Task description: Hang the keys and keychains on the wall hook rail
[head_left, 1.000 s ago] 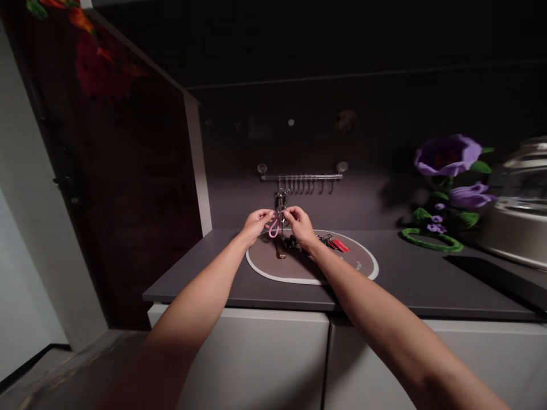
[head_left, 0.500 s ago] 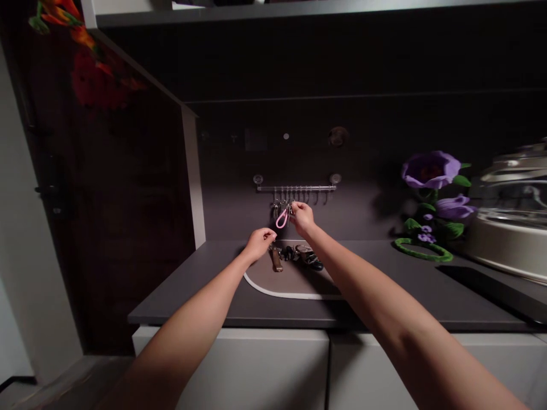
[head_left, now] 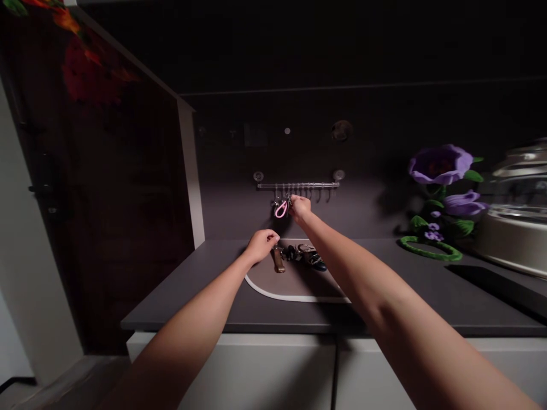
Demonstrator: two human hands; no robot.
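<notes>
I have the right hand (head_left: 301,208) up just under the hook rail (head_left: 298,185), fingertips pinched on the small metal keys (head_left: 290,203) beside the pink loop (head_left: 285,207), which hangs below the hooks. A second ago both hands were together at that loop; now the left hand (head_left: 260,246) is lower, over the mat (head_left: 265,282) on the desk (head_left: 196,285), thumb and fingers drawn together near the brown key holder (head_left: 279,261). I can't tell whether it grips anything.
</notes>
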